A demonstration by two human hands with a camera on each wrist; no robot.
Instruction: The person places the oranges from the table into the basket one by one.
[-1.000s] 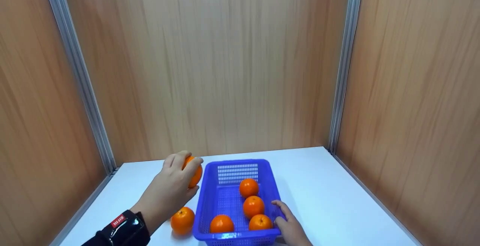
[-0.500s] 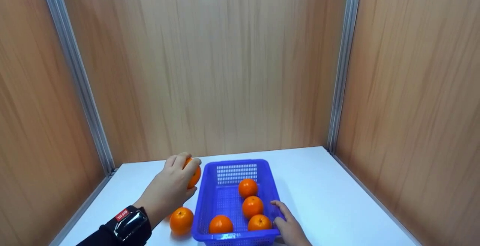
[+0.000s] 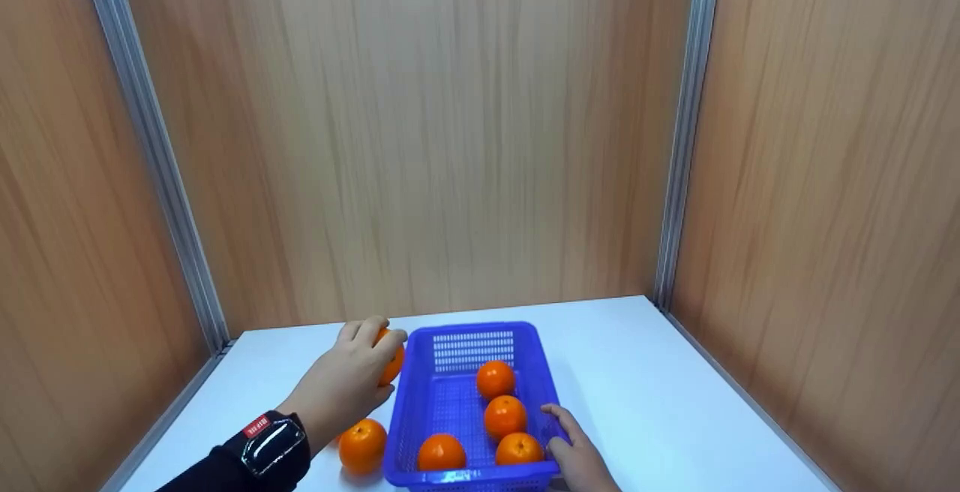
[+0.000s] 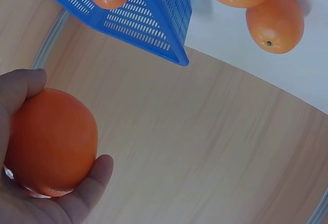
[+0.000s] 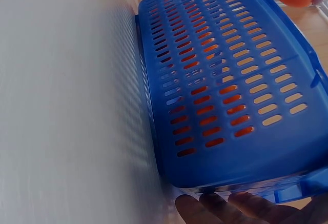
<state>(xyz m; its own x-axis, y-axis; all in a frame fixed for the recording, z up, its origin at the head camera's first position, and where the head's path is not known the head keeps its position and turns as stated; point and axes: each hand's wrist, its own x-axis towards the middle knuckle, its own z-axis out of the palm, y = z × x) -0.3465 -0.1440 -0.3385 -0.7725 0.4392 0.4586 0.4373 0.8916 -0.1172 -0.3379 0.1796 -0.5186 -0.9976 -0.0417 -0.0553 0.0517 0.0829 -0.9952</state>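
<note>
A round, glossy orange fruit point(image 4: 54, 142) is held by the left hand point(image 3: 341, 381), its fingers and thumb curled round the sides, just outside the left rim of a blue-purple perforated plastic basket point(image 3: 472, 328), toward the far left corner. The near right corner is gripped by the right hand point(image 3: 581, 456), its fingers partly bent. Four loose oranges point(image 3: 505, 418) lie inside; two spare oranges point(image 3: 362, 445) rest on the white table point(image 3: 637, 402) by the near left corner. The held fruit is best kept clear of the rim, gripped without squeezing.
</note>
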